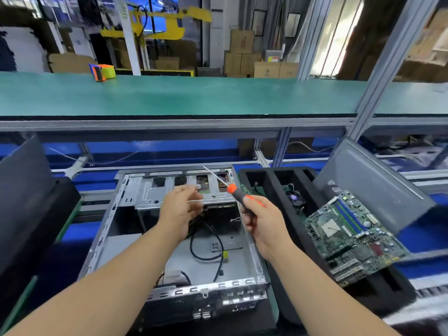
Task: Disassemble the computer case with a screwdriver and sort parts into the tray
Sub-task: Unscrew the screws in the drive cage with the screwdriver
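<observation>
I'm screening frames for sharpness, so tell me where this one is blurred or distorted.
Head view: wide-angle bending bows the green shelf; blur smears the frame's edges and the left hand; the right hand, screwdriver and motherboard are fairly crisp.

text: none legible | cardboard boxes [266,69]: printed marks too blurred to read | motherboard [351,238]: markings too small | white post sign [124,10]: unreadable
</observation>
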